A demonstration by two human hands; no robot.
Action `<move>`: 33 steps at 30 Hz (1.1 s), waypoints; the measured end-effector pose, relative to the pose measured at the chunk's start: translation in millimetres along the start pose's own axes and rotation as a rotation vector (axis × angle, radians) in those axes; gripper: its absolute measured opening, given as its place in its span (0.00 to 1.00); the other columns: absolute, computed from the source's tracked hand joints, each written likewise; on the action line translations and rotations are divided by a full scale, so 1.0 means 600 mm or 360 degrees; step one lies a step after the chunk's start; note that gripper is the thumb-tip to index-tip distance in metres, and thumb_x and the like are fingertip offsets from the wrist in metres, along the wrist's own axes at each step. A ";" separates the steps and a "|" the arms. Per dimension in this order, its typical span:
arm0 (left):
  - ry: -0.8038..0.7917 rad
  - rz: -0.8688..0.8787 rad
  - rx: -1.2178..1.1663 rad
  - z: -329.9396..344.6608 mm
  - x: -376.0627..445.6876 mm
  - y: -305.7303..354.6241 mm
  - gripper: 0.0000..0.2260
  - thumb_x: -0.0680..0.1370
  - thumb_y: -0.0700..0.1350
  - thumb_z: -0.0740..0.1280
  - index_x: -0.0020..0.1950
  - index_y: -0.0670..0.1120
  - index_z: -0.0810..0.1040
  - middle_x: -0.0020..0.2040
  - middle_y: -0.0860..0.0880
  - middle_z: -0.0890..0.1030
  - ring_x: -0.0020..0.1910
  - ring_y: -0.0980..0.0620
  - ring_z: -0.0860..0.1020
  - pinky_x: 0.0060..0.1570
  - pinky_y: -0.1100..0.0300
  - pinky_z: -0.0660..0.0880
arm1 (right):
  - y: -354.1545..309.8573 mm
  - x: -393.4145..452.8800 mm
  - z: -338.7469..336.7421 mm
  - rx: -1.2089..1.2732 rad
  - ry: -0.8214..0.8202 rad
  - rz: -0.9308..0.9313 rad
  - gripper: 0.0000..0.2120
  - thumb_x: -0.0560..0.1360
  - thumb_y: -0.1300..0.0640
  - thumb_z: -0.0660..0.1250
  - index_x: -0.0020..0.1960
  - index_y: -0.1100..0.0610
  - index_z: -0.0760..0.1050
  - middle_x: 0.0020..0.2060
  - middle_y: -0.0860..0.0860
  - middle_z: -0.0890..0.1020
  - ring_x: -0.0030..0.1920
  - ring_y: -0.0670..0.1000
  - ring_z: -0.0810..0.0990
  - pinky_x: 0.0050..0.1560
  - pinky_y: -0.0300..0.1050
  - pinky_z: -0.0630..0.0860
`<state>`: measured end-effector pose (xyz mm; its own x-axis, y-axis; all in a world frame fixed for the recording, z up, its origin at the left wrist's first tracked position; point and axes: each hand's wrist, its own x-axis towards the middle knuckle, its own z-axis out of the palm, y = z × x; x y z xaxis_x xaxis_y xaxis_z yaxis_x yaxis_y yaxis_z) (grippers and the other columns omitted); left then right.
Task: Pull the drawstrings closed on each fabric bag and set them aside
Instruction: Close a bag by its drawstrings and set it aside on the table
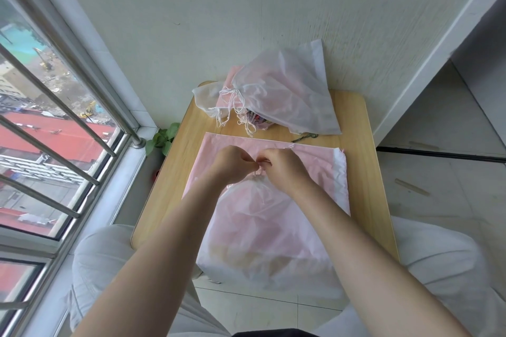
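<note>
Table point(175, 172): two hands point(261, 165), several bags point(276, 90).

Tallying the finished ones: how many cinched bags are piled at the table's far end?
3 visible: a large white bag on top, a pink one beneath, a small patterned one under its edge. More may be hidden.

One bag point(262, 227) is laid on the counter point(175, 150) at its near edge; a pile of bags point(276, 90) is placed behind it (against the wall), and a plant point(164, 137) is seen left of the counter.
</note>
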<state>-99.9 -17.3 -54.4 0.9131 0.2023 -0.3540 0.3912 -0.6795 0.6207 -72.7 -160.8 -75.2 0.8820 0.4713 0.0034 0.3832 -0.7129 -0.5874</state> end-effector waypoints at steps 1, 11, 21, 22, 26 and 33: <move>0.0007 0.0018 0.0049 0.000 0.000 0.000 0.10 0.74 0.48 0.70 0.43 0.41 0.85 0.35 0.46 0.78 0.33 0.51 0.70 0.33 0.60 0.67 | -0.001 0.001 0.000 -0.0103 -0.0044 -0.0035 0.09 0.77 0.61 0.64 0.53 0.57 0.81 0.47 0.54 0.84 0.49 0.56 0.81 0.45 0.45 0.75; 0.0055 0.0250 0.0330 -0.009 -0.007 -0.010 0.06 0.73 0.46 0.72 0.47 0.45 0.84 0.43 0.49 0.81 0.40 0.52 0.76 0.34 0.62 0.70 | -0.004 0.011 -0.022 0.0129 -0.0483 0.0163 0.08 0.81 0.57 0.60 0.55 0.55 0.77 0.50 0.50 0.80 0.49 0.52 0.76 0.46 0.42 0.70; 0.0272 0.0397 0.0113 0.024 -0.007 -0.040 0.05 0.73 0.46 0.73 0.48 0.48 0.82 0.46 0.52 0.82 0.46 0.53 0.78 0.45 0.59 0.75 | 0.016 0.017 -0.018 0.1426 -0.0833 0.0764 0.11 0.80 0.67 0.60 0.45 0.60 0.79 0.35 0.52 0.78 0.33 0.47 0.74 0.38 0.38 0.72; 0.0385 0.0458 0.0117 0.028 -0.009 -0.043 0.08 0.72 0.46 0.75 0.47 0.47 0.80 0.45 0.52 0.80 0.46 0.53 0.77 0.45 0.59 0.73 | 0.017 0.017 -0.016 0.1532 -0.0847 0.0836 0.10 0.80 0.66 0.60 0.45 0.61 0.79 0.35 0.52 0.78 0.33 0.46 0.74 0.37 0.38 0.72; 0.0537 0.0560 0.0180 0.032 -0.015 -0.038 0.10 0.70 0.43 0.75 0.41 0.46 0.74 0.38 0.53 0.74 0.38 0.52 0.71 0.35 0.64 0.65 | 0.019 0.021 -0.016 0.1654 -0.0784 0.0992 0.09 0.79 0.65 0.60 0.42 0.59 0.75 0.30 0.49 0.74 0.30 0.45 0.70 0.33 0.36 0.68; 0.0303 0.0436 -0.0003 0.030 -0.022 -0.026 0.06 0.71 0.46 0.74 0.41 0.46 0.78 0.34 0.58 0.75 0.33 0.60 0.72 0.31 0.71 0.67 | 0.022 0.026 -0.012 0.1681 -0.0780 0.1012 0.07 0.78 0.64 0.63 0.43 0.60 0.77 0.32 0.51 0.75 0.31 0.46 0.74 0.34 0.38 0.72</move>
<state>-120.5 -22.2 -72.2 0.9894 0.1407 -0.0368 0.1283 -0.7254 0.6763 -52.2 -166.5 -77.3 0.5522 0.5044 -0.6638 -0.6495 -0.2390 -0.7218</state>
